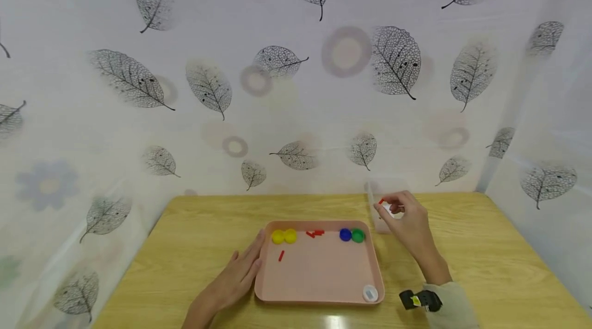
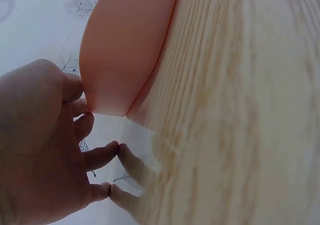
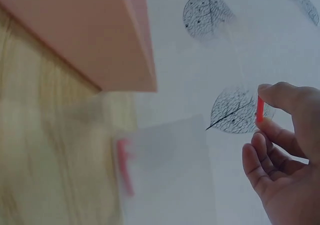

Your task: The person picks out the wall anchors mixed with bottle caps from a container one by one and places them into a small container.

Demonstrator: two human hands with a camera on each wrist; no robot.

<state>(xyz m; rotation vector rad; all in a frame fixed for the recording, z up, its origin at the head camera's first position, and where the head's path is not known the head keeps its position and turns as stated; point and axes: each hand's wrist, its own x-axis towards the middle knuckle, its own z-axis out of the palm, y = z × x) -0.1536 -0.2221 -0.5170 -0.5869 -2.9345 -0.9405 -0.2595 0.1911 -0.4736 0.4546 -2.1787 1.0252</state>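
Head view: the rectangular pink tray [image 1: 324,277] bore several short red sticks [image 1: 318,233], two round yellow caps [image 1: 290,236], a blue cap [image 1: 345,235], a green cap [image 1: 358,235] and a white disc [image 1: 370,293]; this much appeared done. The right hand [image 1: 412,223] pinched another red stick [image 1: 381,201] near the clear box [image 1: 388,185]. Left wrist: the left hand [image 2: 40,140], fingers extended, touched the tray's side. Right wrist: blurred red pieces [image 3: 124,167] in the box, like the pinched stick, seemingly remained.

Leaf-print backdrop [image 1: 296,113] behind wooden table [image 1: 199,247]
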